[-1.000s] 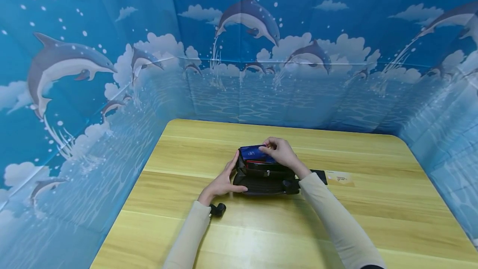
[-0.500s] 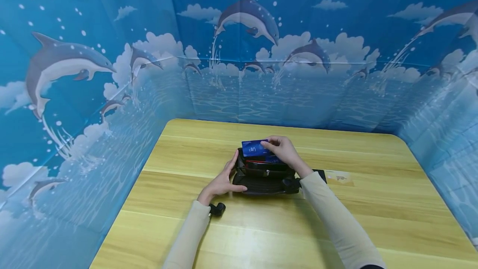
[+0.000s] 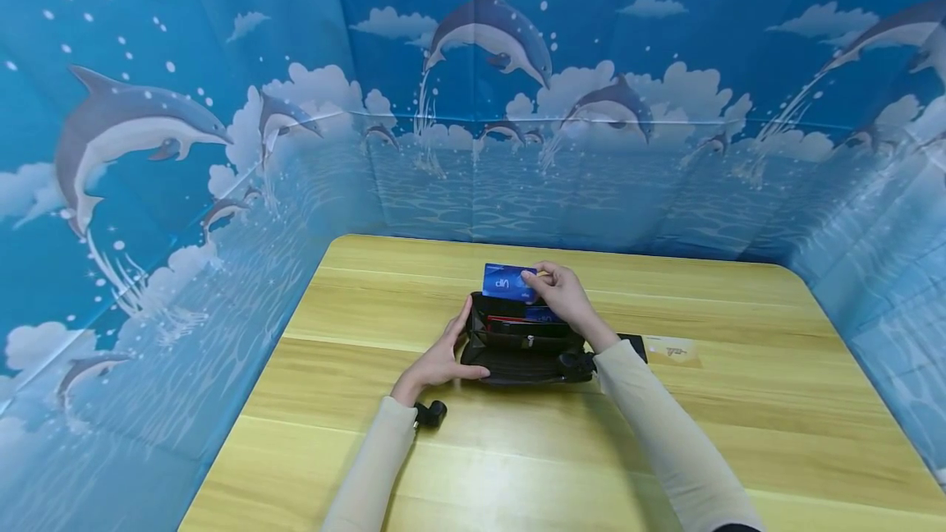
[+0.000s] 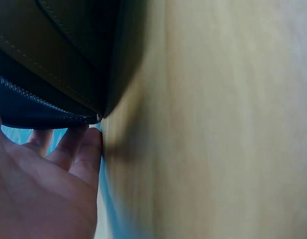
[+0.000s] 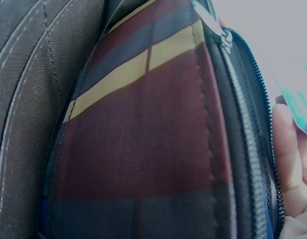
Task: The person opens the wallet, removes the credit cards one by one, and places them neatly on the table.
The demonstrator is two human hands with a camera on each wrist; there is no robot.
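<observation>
While the left hand [image 3: 442, 358] lies open-fingered against the black zip-around leather wallet [image 3: 517, 343] on the wooden table [image 3: 739, 433], the right hand [image 3: 563, 299] pinches one thin, stiff blue plastic card [image 3: 508, 282] by its right edge, just above the wallet. It is light and slick; perhaps two more cards remain inside.

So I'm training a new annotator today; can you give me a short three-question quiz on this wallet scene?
1. True or false: the right hand pinches the blue card above the black wallet.
2. What does the left hand do? A) lifts the wallet B) rests against the wallet's left end C) holds a card
3. Fill in: a tan card lies on the wooden ____, right of the wallet.

Key: 1 true; 2 B; 3 table.
</observation>
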